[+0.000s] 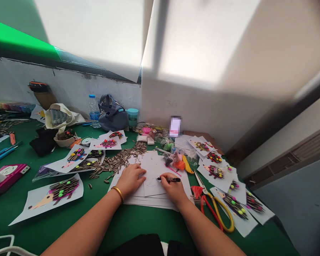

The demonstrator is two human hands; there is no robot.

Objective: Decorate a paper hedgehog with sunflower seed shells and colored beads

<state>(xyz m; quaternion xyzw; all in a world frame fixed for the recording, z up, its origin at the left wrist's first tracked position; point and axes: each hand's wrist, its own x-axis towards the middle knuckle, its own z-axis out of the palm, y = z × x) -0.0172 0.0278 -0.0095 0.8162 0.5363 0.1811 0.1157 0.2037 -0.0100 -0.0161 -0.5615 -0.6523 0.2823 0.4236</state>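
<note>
My right hand (pixel 173 188) is closed around a black pen (pixel 169 179), its tip over a small white sheet (pixel 154 190) that bears a faint curved line. My left hand (pixel 130 179) lies spread on the paper, fingertips at the sheet's left edge, with a gold bangle at the wrist. Beneath the small sheet is a stack of larger white paper (pixel 138 201). Striped sunflower seeds (pixel 122 156) are heaped just beyond my left hand.
Hedgehog pictures lie left (pixel 56 195) and right (pixel 234 206). Yellow-handled scissors (pixel 221 206) and red-handled scissors (pixel 210 209) rest right of the paper. Farther back are clay packets (pixel 178 161), a phone (pixel 175 126), a water bottle (pixel 94 110) and a blue bag (pixel 113 115).
</note>
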